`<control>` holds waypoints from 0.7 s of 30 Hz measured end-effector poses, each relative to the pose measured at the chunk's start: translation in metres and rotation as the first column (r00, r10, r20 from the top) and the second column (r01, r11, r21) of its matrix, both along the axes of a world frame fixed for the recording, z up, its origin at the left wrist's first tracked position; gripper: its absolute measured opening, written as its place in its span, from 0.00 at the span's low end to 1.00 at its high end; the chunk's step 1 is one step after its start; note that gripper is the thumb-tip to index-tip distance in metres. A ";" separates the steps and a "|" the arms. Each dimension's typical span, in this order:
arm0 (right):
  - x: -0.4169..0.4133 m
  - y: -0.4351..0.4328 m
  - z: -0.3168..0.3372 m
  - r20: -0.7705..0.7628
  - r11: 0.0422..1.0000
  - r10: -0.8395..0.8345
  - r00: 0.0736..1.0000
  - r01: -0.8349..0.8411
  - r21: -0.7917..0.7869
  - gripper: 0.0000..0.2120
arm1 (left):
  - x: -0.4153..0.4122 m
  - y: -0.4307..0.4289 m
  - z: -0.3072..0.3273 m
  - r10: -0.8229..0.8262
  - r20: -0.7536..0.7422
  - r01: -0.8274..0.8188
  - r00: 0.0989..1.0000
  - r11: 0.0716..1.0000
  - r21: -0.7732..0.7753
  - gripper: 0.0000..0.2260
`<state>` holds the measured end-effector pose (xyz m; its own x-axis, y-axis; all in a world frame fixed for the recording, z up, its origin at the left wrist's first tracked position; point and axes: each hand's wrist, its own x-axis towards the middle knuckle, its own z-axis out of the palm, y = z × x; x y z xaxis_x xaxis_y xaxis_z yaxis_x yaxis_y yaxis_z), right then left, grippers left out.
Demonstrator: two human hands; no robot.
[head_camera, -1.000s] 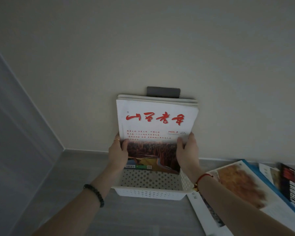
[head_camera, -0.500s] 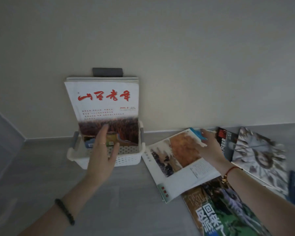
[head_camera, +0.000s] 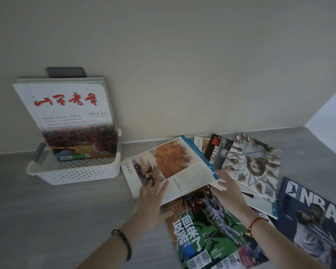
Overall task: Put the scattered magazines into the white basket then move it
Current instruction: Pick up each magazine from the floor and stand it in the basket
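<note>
The white perforated basket point(head_camera: 74, 172) stands on the grey floor against the wall at the left. A stack of magazines stands upright in it, fronted by a white cover with red characters point(head_camera: 70, 105). Right of the basket lies a white magazine with an orange picture point(head_camera: 173, 162), its right edge raised. My left hand point(head_camera: 151, 202) grips its lower left edge and my right hand point(head_camera: 227, 191) grips its lower right corner. Under and around it lie a green football magazine point(head_camera: 208, 235), a blue NBA magazine point(head_camera: 314, 210), a pale portrait magazine point(head_camera: 252, 162) and a black one point(head_camera: 215, 152).
The cream wall point(head_camera: 182, 65) runs close behind the basket and the magazines. A dark grey block point(head_camera: 65, 72) sticks up behind the stack in the basket. Bare grey floor point(head_camera: 56, 220) lies in front of the basket. A bright white surface point(head_camera: 332, 113) meets the floor at the far right.
Both hands have left the stack in the basket. The view has swung right, and both hands have closed on the orange-picture magazine, the left crossing over from the basket.
</note>
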<state>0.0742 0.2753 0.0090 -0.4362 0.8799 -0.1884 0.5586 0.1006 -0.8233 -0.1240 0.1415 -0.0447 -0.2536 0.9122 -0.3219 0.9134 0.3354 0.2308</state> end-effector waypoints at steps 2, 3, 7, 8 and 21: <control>0.012 0.001 -0.005 0.005 0.999 0.029 1.000 -0.029 -0.024 0.24 | 0.007 0.009 -0.006 0.036 -0.064 -0.040 0.997 0.998 -0.058 0.35; 0.018 0.002 -0.007 0.006 0.999 0.043 0.999 -0.042 -0.031 0.23 | 0.009 0.011 -0.007 0.049 -0.102 -0.056 0.994 0.996 -0.065 0.32; 0.034 0.006 -0.013 0.042 0.997 0.077 0.996 -0.076 -0.025 0.22 | 0.016 0.014 -0.006 0.026 -0.208 -0.045 0.978 0.995 -0.084 0.27; 0.036 0.007 -0.014 0.047 0.996 0.085 0.995 -0.083 -0.032 0.22 | 0.018 0.014 -0.005 0.007 -0.228 -0.030 0.974 0.995 -0.097 0.27; 0.032 -0.008 -0.024 -0.059 0.905 0.150 0.987 -0.161 -0.393 0.20 | 0.044 -0.005 0.037 -0.002 -0.111 -0.008 0.994 0.996 -0.085 0.29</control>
